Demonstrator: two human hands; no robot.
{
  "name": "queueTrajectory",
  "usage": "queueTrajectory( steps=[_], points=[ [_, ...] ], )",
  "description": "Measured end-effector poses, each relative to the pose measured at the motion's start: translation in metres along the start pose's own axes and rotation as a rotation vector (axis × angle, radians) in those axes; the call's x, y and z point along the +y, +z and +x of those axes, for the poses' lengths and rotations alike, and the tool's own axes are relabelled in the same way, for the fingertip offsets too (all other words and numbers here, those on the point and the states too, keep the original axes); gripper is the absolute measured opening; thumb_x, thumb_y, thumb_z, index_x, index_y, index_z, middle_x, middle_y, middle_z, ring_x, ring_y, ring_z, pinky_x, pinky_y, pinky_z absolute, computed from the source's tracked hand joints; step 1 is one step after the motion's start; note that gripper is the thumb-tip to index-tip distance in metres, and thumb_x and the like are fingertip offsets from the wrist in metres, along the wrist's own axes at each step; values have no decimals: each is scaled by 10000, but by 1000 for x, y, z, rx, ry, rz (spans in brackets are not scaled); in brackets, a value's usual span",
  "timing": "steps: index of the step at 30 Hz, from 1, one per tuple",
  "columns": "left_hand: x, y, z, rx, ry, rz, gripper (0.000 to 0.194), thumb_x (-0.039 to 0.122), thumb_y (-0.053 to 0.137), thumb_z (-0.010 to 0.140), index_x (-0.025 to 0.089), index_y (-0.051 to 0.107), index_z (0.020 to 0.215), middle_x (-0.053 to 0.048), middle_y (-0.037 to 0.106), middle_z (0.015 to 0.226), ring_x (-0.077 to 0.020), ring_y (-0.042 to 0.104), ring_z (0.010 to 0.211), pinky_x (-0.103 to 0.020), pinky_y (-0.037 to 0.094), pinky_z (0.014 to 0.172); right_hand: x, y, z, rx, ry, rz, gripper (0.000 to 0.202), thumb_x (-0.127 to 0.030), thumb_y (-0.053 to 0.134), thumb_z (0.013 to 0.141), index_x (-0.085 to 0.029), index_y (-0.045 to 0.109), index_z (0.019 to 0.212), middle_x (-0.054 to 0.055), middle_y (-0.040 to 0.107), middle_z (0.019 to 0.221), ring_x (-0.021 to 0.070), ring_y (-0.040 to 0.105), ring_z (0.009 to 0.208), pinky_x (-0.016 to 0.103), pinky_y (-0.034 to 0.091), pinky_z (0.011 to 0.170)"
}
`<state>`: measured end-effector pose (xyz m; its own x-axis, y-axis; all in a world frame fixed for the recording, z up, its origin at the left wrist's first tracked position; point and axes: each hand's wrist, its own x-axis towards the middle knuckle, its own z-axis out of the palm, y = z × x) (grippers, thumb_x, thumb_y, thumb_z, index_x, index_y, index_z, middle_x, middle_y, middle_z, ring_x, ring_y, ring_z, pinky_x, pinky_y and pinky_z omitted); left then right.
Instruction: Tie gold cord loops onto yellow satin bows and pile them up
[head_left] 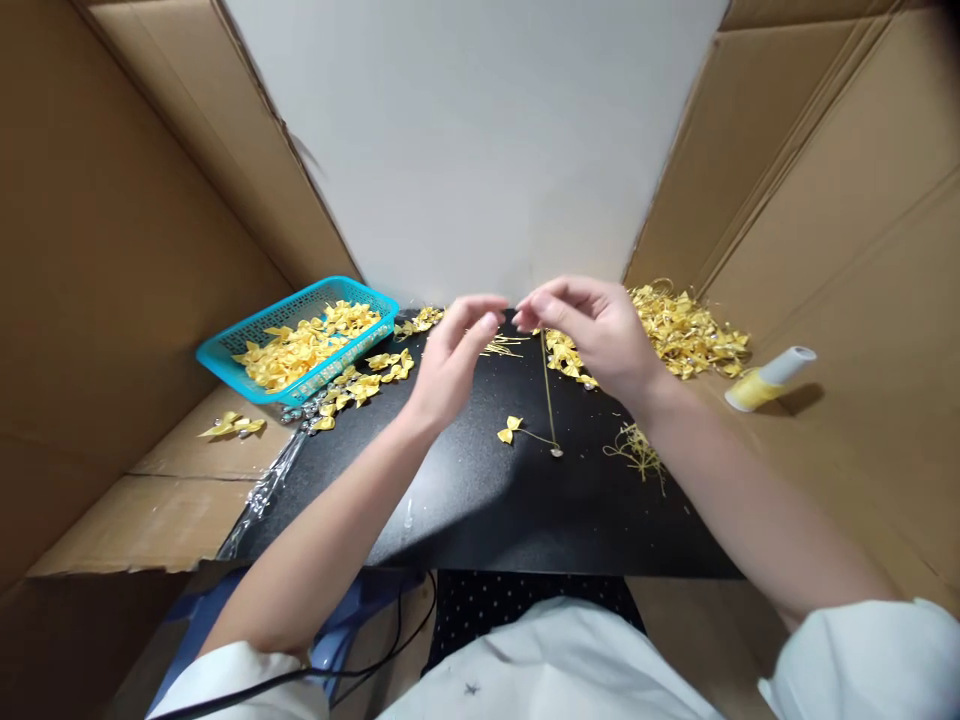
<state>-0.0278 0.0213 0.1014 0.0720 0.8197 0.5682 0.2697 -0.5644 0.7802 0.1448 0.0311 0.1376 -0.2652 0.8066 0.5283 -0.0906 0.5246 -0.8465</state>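
A thin yellow cord point(548, 390) hangs down from the fingers of my right hand point(581, 320), which are pinched together. At its lower end a small shiny bead point(556, 452) is at the black tabletop, and a yellow bow point(509, 430) lies to its left, joined by a bit of cord. My left hand point(461, 345) is raised beside the right one, thumb and fingers curved toward each other with a gap between them; nothing shows in it. The two hands do not touch.
A turquoise basket point(300, 395) of yellow bows stands at the left, with loose bows point(364, 388) beside it. Corded bows point(694, 335) are heaped at the back right. Thread scraps point(637, 452) lie nearer, and a thread spool point(771, 380) stands right. Cardboard walls point(847, 180) flank both sides.
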Motion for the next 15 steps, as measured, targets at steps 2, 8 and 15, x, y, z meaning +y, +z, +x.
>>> queueTrajectory(
  steps=[2,8,15],
  points=[
    [-23,7,-24,-129,-165,243,188,338,535,859,181,618,919,-52,642,930,-180,582,846,-322,476,774,-5,-9,6,79,-3,42,242,-455,681,800,-214,670,786,-3,686,775,124,649,757,298,538,751],
    [-70,24,-78,-409,-351,693,168,327,639,793,178,636,870,-89,626,966,-264,581,945,-373,453,824,-27,-24,10,129,-9,130,210,-421,668,812,-227,620,747,-13,641,753,125,651,783,285,533,725],
    [-81,19,-69,-423,-368,537,47,215,679,751,184,644,757,-48,643,870,-202,592,839,-302,446,756,-48,-34,13,167,-84,232,220,-347,604,836,-225,520,672,-33,541,645,96,583,647,282,520,720]
  ],
)
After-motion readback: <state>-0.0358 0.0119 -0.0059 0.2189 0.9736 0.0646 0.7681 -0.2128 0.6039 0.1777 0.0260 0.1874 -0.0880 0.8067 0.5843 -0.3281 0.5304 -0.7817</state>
